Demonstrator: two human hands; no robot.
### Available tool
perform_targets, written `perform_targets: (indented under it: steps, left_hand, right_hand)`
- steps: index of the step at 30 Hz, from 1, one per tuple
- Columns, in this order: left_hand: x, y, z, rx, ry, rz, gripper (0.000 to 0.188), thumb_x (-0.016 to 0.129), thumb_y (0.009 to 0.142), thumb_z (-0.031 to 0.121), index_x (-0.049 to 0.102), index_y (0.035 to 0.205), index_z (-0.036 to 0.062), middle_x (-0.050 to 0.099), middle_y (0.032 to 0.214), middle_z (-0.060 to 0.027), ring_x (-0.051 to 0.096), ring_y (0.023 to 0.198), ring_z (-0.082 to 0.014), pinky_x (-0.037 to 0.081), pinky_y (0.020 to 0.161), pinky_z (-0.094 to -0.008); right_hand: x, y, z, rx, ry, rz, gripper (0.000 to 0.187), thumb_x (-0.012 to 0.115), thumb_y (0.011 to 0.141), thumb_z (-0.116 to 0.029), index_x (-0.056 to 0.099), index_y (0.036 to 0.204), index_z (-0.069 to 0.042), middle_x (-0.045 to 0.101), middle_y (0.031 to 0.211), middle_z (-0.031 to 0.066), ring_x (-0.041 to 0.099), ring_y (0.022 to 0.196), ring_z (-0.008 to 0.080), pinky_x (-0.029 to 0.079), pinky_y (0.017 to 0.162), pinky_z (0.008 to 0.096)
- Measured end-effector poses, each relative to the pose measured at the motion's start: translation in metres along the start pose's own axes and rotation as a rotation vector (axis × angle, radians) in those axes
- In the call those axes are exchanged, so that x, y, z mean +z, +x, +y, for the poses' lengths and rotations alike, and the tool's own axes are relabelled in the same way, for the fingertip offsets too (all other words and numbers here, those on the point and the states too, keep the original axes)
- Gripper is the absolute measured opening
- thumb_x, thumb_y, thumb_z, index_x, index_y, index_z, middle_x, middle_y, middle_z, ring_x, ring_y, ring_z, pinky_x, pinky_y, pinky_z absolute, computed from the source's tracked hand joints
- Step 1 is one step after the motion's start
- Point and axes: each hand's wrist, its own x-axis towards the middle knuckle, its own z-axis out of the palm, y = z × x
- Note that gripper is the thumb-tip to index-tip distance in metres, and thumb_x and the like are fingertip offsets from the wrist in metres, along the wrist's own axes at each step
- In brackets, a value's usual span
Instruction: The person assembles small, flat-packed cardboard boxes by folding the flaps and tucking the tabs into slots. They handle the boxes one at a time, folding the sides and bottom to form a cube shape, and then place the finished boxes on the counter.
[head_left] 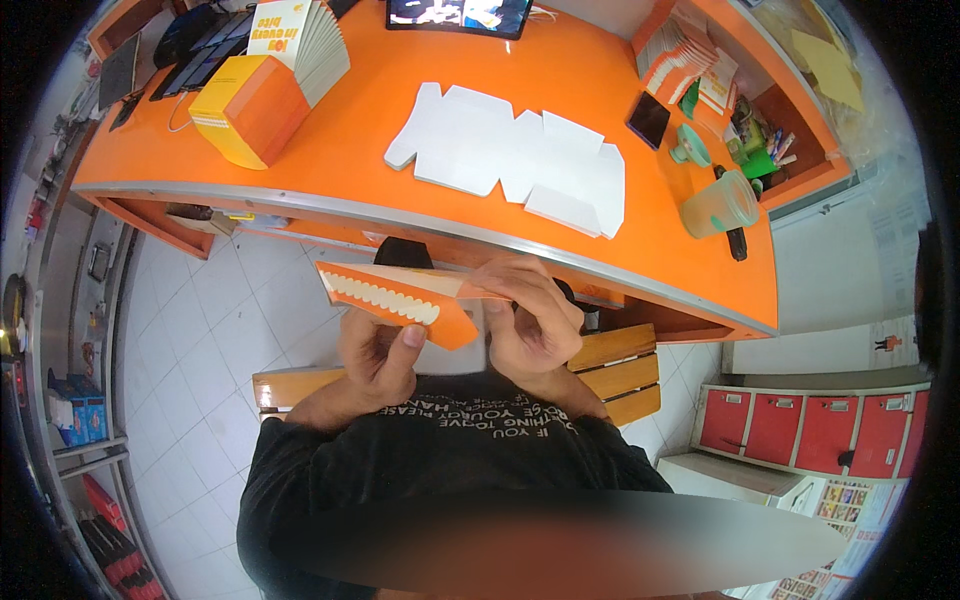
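Left hand (378, 360): raised before the chest, forearm entering from below and angled inward; fingers curled, mostly out of sight, thumb upright and laid flat on the orange face. Grip closed, pinching the lower left part of the carton.

Right hand (535, 315): level with its partner or slightly higher, wrist bent inward; fingers arched over from above, thumb beneath. Grip closed on a flap at the carton's right end.

Carton (455, 328): one, orange card, partly folded, pale inside. Located between the two hands, in front of the black shirt (450, 450), short of the tabletop (340, 135) and its metal edge. Long axis runs left to right, dipping toward the right; one sharp corner points to the upper left. A row of white scallops follows that axis along the orange face, which is turned up toward the viewer.

Flat white card blanks (505, 155): on the tabletop, beyond the hands, long axis left to right, dipping slightly rightward.

Yellow-and-orange box (250, 110): at the left of the tabletop, just beside a fanned stack of folded cartons (310, 50).

Dark phone (648, 119), green lid (690, 147), clear tub (720, 206): grouped at the right of the tabletop.
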Motion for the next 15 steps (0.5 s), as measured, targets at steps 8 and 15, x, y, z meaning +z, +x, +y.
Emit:
perform_targets:
  steps: [8,15]
  left_hand:
    - [-0.003,0.004,-0.002,-0.008,0.125,0.025,0.026,0.053,0.101,0.017,0.056,0.115,-0.0045,0.063,0.11,-0.0132,0.058,0.098,-0.0162,0.047,0.086,-0.0323]
    - [-0.021,0.014,-0.023,0.264,0.385,0.214,0.011,0.057,0.097,0.001,0.056,0.107,-0.0041,0.068,0.1,-0.0185,0.063,0.079,-0.0155,0.05,0.068,-0.0247]
  right_hand:
    - [0.007,-0.003,0.007,0.114,0.04,0.026,0.016,0.074,0.078,0.01,0.07,0.093,0.006,0.072,0.089,0.016,0.069,0.083,0.0308,0.056,0.076,0.038]
    - [0.005,0.004,0.014,0.002,0.384,-0.328,0.025,0.08,0.072,0.005,0.072,0.095,0.002,0.07,0.103,0.0136,0.066,0.109,0.0387,0.052,0.092,0.0497]
